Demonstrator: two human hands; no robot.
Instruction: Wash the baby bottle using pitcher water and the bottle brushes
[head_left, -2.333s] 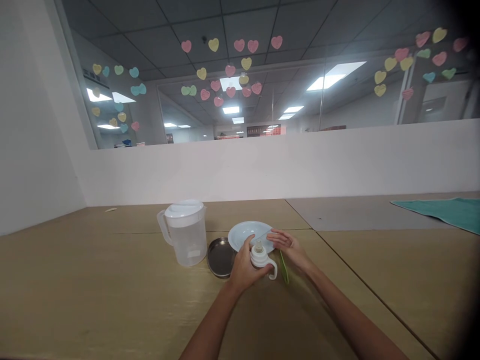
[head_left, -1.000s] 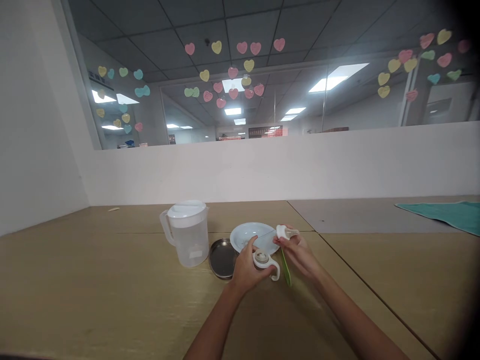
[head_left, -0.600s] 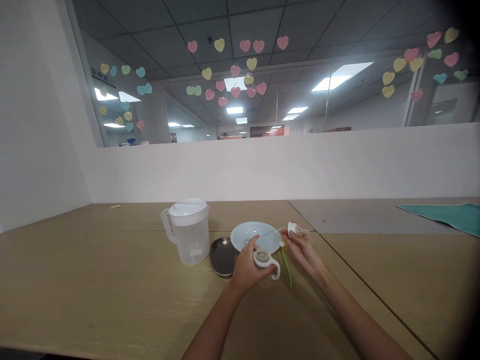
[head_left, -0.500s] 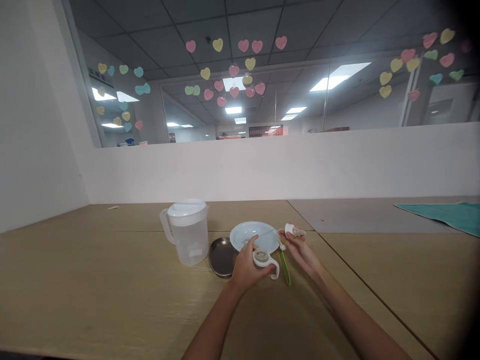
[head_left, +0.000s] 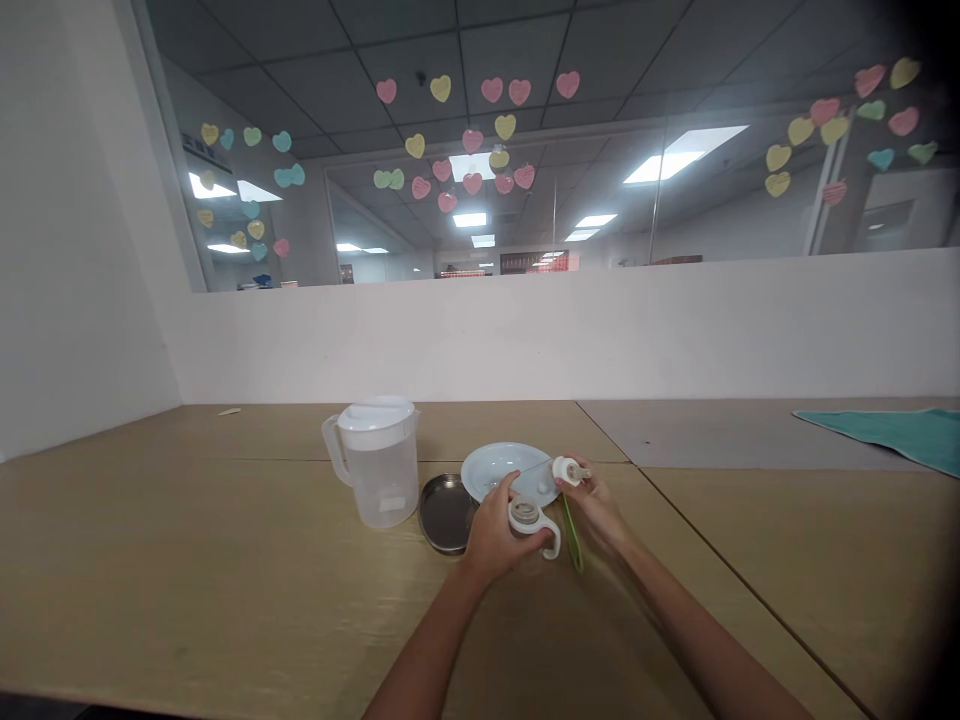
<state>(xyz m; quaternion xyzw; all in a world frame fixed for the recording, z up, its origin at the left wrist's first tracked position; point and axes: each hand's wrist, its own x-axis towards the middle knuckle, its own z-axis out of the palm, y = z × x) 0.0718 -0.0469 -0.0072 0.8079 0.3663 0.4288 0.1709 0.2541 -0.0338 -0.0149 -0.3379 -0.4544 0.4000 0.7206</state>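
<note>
pale wall (head_left: 525,340) at the back, long glass window (head_left: 600,60) above it dotted with pastel heart-shaped notes (head_left: 472,184), wood-toned tabletop (head_left: 262,560) below, and the action is right in the middle! left hand (head_left: 489,540) has its fingers wrapped round a white feeding bottle with a curved handle (head_left: 524,514), open mouth facing up, just in front of the shallow pale-blue round bowl (head_left: 478,468). over on the other side, right hand (head_left: 598,508) is pinching a white collar with a clear teat (head_left: 568,471) between the fingers, up by the bowl's right edge, teat pointing away to the right. so the step in hand looks like having bottle and top apart, and the next move, i'd judge, calls for a level bottle and a light, sure pinch on that collar. beside the bowl, the dark round metal dish (head_left: 444,515), then the translucent plastic jug with a white lid (head_left: 384,470); a slim green handle (head_left: 573,540) lies below the right hand, its far end hidden. and what a change from a couple of seconds ago: the teat stood on the bottle then, now it's clean off, while the left hand's grip hasn't budged
</note>
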